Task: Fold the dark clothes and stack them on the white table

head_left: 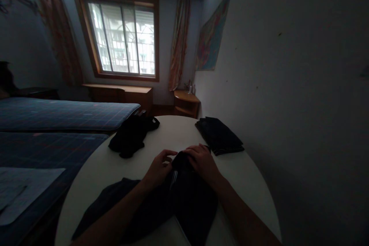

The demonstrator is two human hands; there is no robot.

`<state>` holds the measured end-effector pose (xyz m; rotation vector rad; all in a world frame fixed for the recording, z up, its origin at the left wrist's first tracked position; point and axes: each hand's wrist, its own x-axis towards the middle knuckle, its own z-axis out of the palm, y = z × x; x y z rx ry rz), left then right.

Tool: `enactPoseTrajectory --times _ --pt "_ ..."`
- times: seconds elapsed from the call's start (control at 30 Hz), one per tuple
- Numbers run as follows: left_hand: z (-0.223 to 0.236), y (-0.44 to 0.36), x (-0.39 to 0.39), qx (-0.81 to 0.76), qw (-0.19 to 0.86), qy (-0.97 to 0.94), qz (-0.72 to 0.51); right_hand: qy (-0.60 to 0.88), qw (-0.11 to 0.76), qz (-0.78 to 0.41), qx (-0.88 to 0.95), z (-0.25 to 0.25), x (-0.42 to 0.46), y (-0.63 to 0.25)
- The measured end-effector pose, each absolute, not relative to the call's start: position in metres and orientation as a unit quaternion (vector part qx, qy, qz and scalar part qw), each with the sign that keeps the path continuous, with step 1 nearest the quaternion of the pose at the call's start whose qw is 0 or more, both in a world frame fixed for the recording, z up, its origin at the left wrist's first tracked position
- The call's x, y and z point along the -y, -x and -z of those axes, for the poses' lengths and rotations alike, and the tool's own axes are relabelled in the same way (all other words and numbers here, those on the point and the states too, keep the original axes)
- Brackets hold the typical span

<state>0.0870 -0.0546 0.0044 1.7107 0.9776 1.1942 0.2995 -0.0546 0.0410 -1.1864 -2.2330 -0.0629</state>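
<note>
A pair of dark trousers [196, 203] lies on the round white table [178, 130], with one leg spread toward the lower left and the other toward me. Thin white lines show near its upper part. At the upper edge, my left hand [160, 167] has its thumb and fingers curled in a pinch on the cloth. My right hand [200, 159] is bent over the same edge just to the right, its fingers closed on the fabric; the fingertips are partly hidden. A folded dark garment [220, 134] rests beyond my right hand. To the far left sits a crumpled black garment [131, 134].
Left of the table are beds with blue plaid mattresses [69, 111]; a white sheet of paper [29, 188] lies on the nearer one. A wall [302, 103] stands close on the right. At the back are a corner shelf [186, 96] and a window [123, 38].
</note>
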Motion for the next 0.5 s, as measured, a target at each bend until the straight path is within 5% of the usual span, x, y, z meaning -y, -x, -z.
enactPoseTrajectory --times 0.5 --pt "-0.0026 -0.0887 0.0573 -0.455 0.372 -0.659 -0.469 0.487 0.247 0.047 0.836 -0.0402 0.0534 -0.3000"
